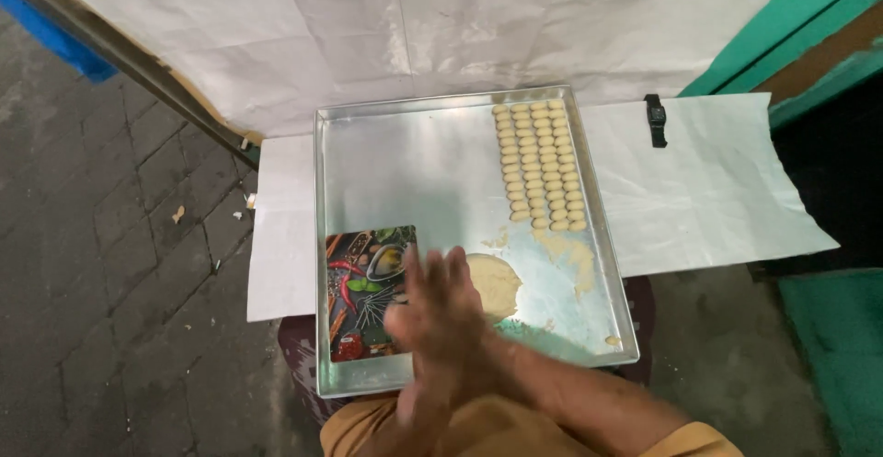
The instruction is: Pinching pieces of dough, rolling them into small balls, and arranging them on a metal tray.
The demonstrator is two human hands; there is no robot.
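Both hands [440,314] press palm to palm, blurred, over the near edge of the metal tray [414,158]; whether the grip holds anything between them cannot be told. Just beyond lies a flattened dough lump [497,284], beside a picture-printed cutting board [363,278]. Rows of small dough pieces [541,165] fill the tray's far right corner.

A large metal tray [414,158] fills the middle of the frame, resting on white paper [717,190]. In its upper right part lie neat rows of small pale dough pieces [540,165]. At the lower left of the tray sits a printed board with spice and vegetable pictures [363,282], and just right of it a flat lump of dough [497,284]. The hands [441,324] are blurred at lower centre, seemingly pressed palm to palm. A black watch [655,119] lies at upper right.
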